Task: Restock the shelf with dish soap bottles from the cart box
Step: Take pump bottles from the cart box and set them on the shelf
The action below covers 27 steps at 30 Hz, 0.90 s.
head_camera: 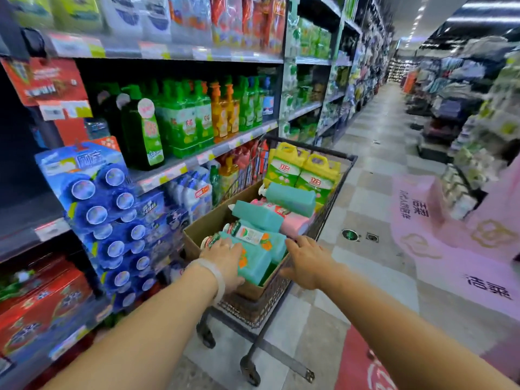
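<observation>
A brown cardboard box (202, 229) sits in the wire cart (281, 291) beside the shelves. Several teal dish soap bottles lie in it, with a pink one (295, 223) among them. My left hand (225, 263) grips the nearest teal bottle (254, 263) at its left end, fingers over the top and thumb at the near side. My right hand (306, 260) reaches over the cart's rim with straight fingers, their tips at that bottle's right edge. Green and orange pump bottles (183, 128) stand on the middle shelf (197, 161) to the left.
Two yellow jugs (304, 170) stand at the cart's far end. Blue hanging packs (112, 215) jut out from the shelf close to my left arm. Red boxes (42, 302) fill the low shelf. The tiled aisle (374, 153) runs ahead, with displays on the right.
</observation>
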{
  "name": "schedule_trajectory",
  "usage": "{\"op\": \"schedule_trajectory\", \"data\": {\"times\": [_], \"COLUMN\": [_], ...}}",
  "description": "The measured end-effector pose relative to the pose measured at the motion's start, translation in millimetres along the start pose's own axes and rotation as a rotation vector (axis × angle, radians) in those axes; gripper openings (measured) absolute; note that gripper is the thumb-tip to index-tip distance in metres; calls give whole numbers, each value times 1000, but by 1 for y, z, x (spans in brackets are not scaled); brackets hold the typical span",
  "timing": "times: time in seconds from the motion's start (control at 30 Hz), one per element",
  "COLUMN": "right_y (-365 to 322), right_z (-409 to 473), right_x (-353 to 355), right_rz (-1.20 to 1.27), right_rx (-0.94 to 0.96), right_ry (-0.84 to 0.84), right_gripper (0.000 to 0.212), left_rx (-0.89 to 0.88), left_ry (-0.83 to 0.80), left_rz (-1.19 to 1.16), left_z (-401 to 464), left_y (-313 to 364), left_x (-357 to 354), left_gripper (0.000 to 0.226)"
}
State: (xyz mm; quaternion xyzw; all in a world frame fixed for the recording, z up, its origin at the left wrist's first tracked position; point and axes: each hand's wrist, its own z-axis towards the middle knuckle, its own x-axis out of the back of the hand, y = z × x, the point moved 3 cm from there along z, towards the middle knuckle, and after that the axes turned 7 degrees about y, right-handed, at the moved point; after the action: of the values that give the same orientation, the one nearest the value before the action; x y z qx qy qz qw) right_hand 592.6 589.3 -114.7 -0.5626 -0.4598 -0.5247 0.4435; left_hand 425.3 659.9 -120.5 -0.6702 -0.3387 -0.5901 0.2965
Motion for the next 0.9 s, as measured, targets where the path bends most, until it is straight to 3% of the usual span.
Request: {"op": "schedule_trajectory", "data": {"times": [0.3, 0.47, 0.9], "right_y": [56, 69, 175], "right_z": [127, 191, 323], "right_x": [-14, -24, -18], "right_rz": [61, 56, 58], "right_rx": [50, 88, -24], "right_ry": [-64, -72, -83], "right_gripper": [64, 76, 76], "left_rx": [107, 107, 48], "left_ry": [-81, -62, -113], "left_rz": [-57, -71, -131], "left_z": [116, 192, 367], "left_y": [-3, -15, -1], "left_x": [-20, -9, 3], "left_gripper": [83, 79, 79]}}
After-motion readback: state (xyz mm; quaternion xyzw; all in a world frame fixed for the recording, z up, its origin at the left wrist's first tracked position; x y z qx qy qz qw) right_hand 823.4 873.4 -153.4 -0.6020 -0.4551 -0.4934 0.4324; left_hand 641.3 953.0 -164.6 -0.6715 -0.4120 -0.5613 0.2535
